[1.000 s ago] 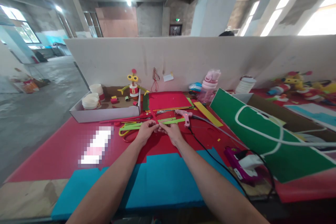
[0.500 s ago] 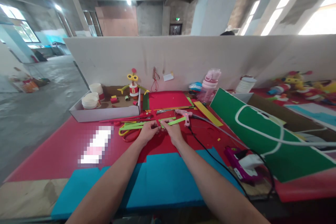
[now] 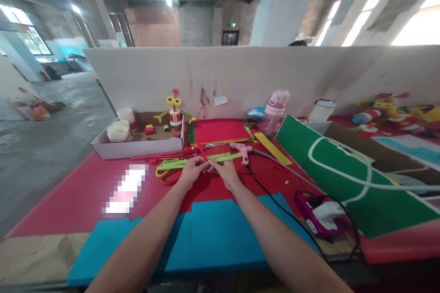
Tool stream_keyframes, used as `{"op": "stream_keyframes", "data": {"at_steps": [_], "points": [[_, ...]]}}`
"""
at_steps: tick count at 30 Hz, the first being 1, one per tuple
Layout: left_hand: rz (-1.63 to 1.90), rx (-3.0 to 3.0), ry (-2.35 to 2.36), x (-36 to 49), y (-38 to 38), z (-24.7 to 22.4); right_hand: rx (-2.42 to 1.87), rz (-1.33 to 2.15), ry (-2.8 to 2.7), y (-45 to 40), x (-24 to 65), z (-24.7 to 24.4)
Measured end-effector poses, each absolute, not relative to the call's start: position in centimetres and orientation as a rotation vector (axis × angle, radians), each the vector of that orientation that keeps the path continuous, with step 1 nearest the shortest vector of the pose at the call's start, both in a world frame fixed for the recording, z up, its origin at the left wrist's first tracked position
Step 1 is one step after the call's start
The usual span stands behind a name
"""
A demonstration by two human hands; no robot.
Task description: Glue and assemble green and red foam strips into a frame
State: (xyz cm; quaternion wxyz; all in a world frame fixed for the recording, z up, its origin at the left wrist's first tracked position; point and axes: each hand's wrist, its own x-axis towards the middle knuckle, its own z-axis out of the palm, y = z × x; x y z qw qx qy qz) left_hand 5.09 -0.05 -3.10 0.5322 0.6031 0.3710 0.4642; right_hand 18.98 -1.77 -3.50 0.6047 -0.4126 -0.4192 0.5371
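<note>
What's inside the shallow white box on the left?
In the box: white paper cups, small red pieces, a small green roll. The front wall hides the floor just behind it.

Forearms: 2, bare, reached forward from the lower edge and angled inward
Left hand [image 3: 193, 171]: fingers bent, tips pinched near the middle
Right hand [image 3: 224, 172]: turned inward, fingers curled, tips at the left hand's
Wrists: 2, nearly level, well apart
Gap between fingertips: too small to tell
</note>
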Motion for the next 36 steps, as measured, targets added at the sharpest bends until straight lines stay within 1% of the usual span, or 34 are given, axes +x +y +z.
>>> {"op": "stream_keyframes", "data": {"at_steps": [7,24,36], "points": [[1.142,1.388,0.882,5.1,0.0,-3.1,-0.934,1.271,-0.942,-1.9,18.9,-3.4],[1.181,1.384,0.921,5.1,-0.1,-2.9,-1.043,1.106,-0.853,-0.8,19.9,-3.6],[1.209,1.347,0.927,5.0,0.0,-2.8,-0.926,0.993,-0.672,-0.5,21.2,-3.2]]}}
